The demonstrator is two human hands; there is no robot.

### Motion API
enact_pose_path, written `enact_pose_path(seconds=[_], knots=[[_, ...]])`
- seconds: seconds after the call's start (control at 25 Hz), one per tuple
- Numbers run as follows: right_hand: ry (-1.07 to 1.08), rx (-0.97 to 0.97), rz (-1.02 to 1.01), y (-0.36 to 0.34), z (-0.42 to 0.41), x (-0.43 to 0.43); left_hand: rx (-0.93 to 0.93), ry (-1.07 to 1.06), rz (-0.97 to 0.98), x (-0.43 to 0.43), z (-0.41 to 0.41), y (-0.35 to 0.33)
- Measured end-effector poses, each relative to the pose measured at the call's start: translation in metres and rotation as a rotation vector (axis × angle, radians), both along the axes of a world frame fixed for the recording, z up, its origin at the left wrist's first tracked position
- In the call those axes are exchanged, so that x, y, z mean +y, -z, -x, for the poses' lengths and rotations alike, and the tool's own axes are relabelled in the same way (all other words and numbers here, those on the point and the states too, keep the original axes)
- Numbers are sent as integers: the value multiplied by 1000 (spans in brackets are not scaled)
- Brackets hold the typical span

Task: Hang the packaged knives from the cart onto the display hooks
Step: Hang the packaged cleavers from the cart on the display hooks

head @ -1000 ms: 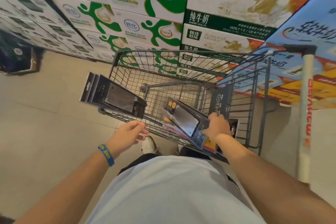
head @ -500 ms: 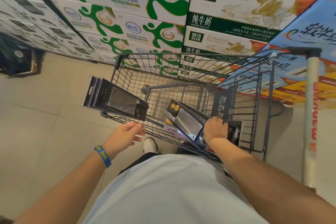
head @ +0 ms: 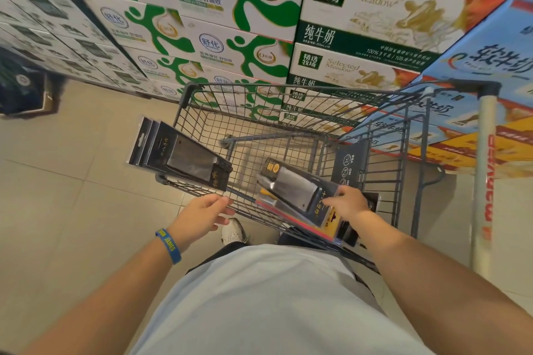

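From the head view, nothing seems hung yet (no display hooks are showing): packaged knives are lying in the cart, another stack is resting on its rim. The left hand is hovering relaxed just beside that stack; the right hand is touching a pack, grasp unclear

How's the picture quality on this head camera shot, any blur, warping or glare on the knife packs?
Head view: wide-angle warping splays the milk cartons and skews the cart; cartons at the far left and top edge are smeared; the knife packs at the right hand carry a dull sheen; light even, shadows faint.
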State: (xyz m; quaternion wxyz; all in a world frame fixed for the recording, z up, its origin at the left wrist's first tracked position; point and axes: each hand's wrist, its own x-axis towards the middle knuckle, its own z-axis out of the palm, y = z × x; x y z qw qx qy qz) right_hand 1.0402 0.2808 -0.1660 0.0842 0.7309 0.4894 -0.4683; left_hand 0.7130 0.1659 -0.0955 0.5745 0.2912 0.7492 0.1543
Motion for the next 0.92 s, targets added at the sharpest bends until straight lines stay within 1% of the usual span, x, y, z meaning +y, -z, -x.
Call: enact_pose_path(seconds=[0.08, 0.12, 0.2, 0.28, 0.4, 0.48, 0.6, 0.68, 0.76, 0.8, 0.92], knots=[[19, 16, 115, 6, 0, -14, -1, 2, -11, 0, 0, -1], [19, 4, 137, 10, -1, -21, -2, 5, -17, 0, 0, -2], [-13, -12, 94, 7, 2, -27, -6, 23, -20, 0, 1, -4], [-133, -35, -29, -11, 16, -14, -10, 46, -34, 2, 1, -9], [-329, -49, -247, -63, 50, 16, 3, 85, -101, 19, 1, -22], [-499, 31, -454, -102, 65, 30, 15, 132, -183, 40, -1, -34], [-751, 105, -682, -166, 73, 45, 154, 240, -358, 74, -6, -58], [-832, 154, -832, -213, 77, 61, 221, 319, -442, 98, -4, -83], [-878, 217, -980, -263, 80, 73, 219, 399, -494, 119, 7, -113], [-904, 254, -1023, -286, 81, 78, 224, 437, -525, 128, 15, -127], [-986, 318, -1046, -350, 86, 94, 303, 556, -612, 148, 26, -172]])
